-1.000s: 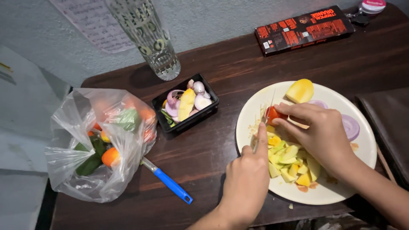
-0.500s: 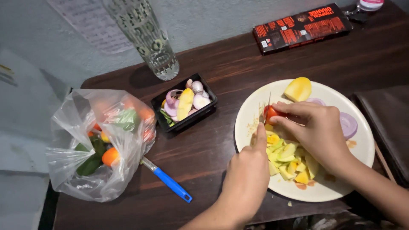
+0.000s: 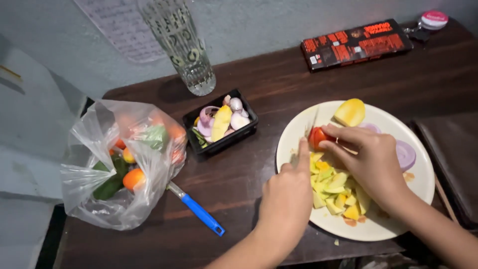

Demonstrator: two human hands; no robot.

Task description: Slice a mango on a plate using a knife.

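A white plate (image 3: 421,189) at the right of the dark wooden table carries chopped yellow-green pieces (image 3: 337,190), a yellow chunk (image 3: 349,111) and purple onion slices (image 3: 405,153). My right hand (image 3: 369,160) pins a small red tomato (image 3: 316,136) to the plate with its fingertips. My left hand (image 3: 288,198) grips a knife (image 3: 310,124), forefinger stretched along it, the thin blade standing upright against the tomato's left side.
A black tray (image 3: 220,122) of peels and onion scraps sits mid-table. At the left lies a clear plastic bag (image 3: 119,162) of vegetables, with a blue-handled tool (image 3: 198,211) beside it. A tall glass (image 3: 180,44) and a dark box (image 3: 356,43) stand at the back.
Both hands stay on the tomato and knife. The left hand and blade have shifted only slightly against the tomato; everything else on the table is unmoved.
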